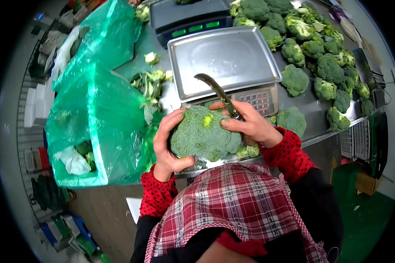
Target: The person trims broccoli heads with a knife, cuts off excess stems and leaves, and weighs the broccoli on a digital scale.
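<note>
A large broccoli head [204, 136] is held in front of the plaid apron. My left hand [167, 142] is wrapped round its left side, thumb along the lower edge. In my right hand [245, 122] is a knife [217, 90] with a curved, dark blade pointing up and left; this hand is at the broccoli's upper right edge, its thumb near a small yellow-green patch. Just beyond the hands lies a scale with a bare metal tray [221, 61] and a keypad [256, 101].
Green plastic bags [96, 118], one with broccoli inside, cover the left side. Trimmed leaves and stems [150, 87] lie beside the scale. A second scale [188, 17] stands behind. Many broccoli heads [331, 68] are heaped at the right, near the metal table's edge [322, 136].
</note>
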